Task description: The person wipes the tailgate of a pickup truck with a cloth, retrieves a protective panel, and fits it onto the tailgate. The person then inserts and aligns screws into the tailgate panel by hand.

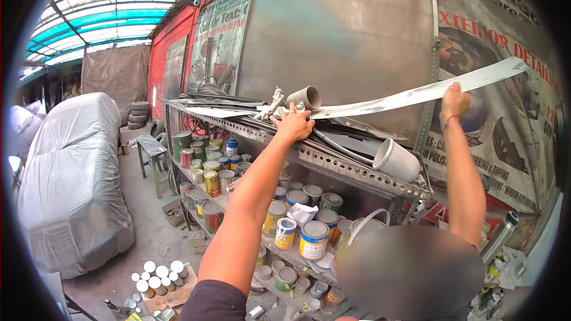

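My right hand is closed around a long, pale, flat strip with grey smudges, near its far right end. The strip is raised and bent, sloping down left to the top of the metal shelf. My left hand is on a paint spray gun there, its fingers spread around the gun's body. A grey cup lies on its side just behind those fingers, seemingly part of the gun. The strip's left end passes behind my left hand, where I cannot follow it.
The perforated metal shelf bears hoses, thin dark strips and a tilted grey cup. Many paint cans crowd the lower levels. A plastic-covered car stands left, with white-lidded cans on the floor. A blurred patch covers the lower right.
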Tool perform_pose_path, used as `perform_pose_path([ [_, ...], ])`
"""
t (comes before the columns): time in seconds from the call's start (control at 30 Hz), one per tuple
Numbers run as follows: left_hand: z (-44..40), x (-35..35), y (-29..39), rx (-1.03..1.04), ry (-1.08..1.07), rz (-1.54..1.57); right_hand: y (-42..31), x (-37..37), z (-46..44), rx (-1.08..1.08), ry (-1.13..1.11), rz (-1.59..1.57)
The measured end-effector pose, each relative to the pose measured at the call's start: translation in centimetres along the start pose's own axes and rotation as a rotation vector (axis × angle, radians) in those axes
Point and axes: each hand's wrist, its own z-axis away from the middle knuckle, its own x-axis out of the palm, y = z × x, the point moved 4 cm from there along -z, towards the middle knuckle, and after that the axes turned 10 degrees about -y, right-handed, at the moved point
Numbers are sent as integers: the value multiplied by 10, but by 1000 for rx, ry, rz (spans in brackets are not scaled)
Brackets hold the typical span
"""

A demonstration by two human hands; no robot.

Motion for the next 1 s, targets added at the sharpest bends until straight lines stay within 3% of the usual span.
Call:
perform_pose_path([
  [0.07, 0, 1, -2, 6, -7, 26, 16, -19, -45, -15, -8, 106],
  [0.1, -1, 2, -6, 2, -9, 25, 38, -27, -85, -97, 211, 167],
  [0.13, -2, 9, -8, 26, -8, 20, 45, -79, -114, -68, 147, -11],
  [0.23, -5, 5, -3, 47, -16, -1, 56, -155, -160, -38, 255, 133],
  [0.3, -6, 4, 0, 25, -58, 7, 57, -185, -167, -40, 288, 56],
  [0.37, 0, -1, 2, 46, 47, 39, 65, -206, -187, -43, 307, -15],
  [0.43, 9, -6, 8, 157, 135, -7, 95, -214, -247, -188, 285, -15],
  [0.5, -3, 3, 4, 225, 139, -58, 110, -224, -280, -338, 90, -22],
  [0.7, 9, -6, 6, 169, 77, 34, 41, -306, -249, -270, 84, -161],
  [0.8, 23, -20, 24, 304, 279, -24, 21, -344, -239, -259, 133, -196],
  [0.87, 41, -24, 58, 876, 698, -537, 10, -359, -236, -264, 153, -220],
  [0.9, 43, -24, 62, 874, 698, -537, 6, -366, -233, -266, 163, -227],
  [0.97, 34, -10, 75, 756, 342, -461, 2, -385, -228, -269, 192, -229],
  [1.0, 41, -13, 76, 831, 535, -400, -3, -394, -224, -275, 207, -225],
])
